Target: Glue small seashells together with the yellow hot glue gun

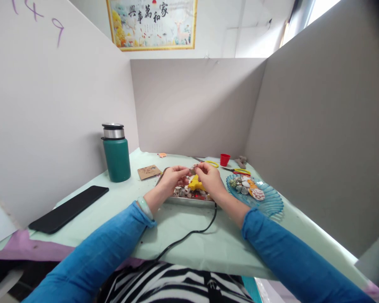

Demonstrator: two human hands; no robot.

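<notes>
Over a shallow metal tray [189, 202], my left hand [176, 176] and my right hand [209, 177] meet fingertip to fingertip. Both pinch a small pale, speckled piece [193, 169], possibly a shell; its exact kind is too small to tell. Just below the fingers lies a yellow tool [196, 182] in the tray, partly covered by my right hand. A black cable [192, 232] runs from the tray's right side toward the table's front edge. Small shell-like bits [183, 192] and reddish pieces fill the tray around the tool.
Right of the tray, a blue glass plate [273, 206] bears several shells [258, 194]. Behind it are scissors [240, 171] and a red cup [225, 159]. At left stand a green bottle [116, 160], a brown card [149, 171] and a black slab [69, 209]. Grey partitions [196, 105] enclose the table.
</notes>
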